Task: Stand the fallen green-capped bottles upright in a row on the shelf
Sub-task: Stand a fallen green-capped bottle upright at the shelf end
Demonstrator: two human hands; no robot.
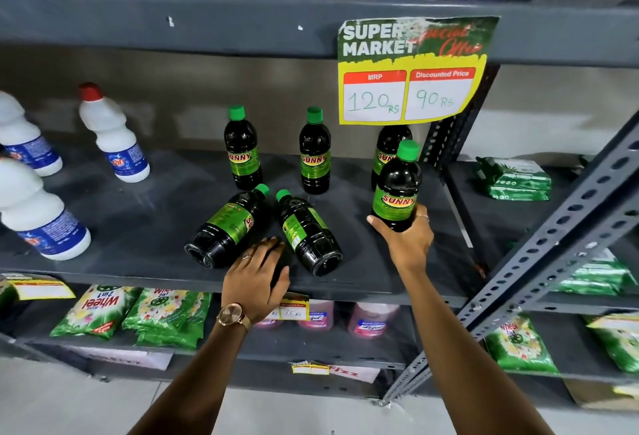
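Six green-capped bottles are on the grey shelf (145, 227). Three stand upright at the back: one on the left (242, 149), one in the middle (314, 152), one (387, 151) partly hidden behind a price sign (411, 71). Two lie fallen near the front edge (230, 227) (307, 237). The right hand (404, 241) has its grip clamped on the sixth bottle (397, 189), upright at the right. The left hand (257, 279) rests between the fallen pair, grip apart.
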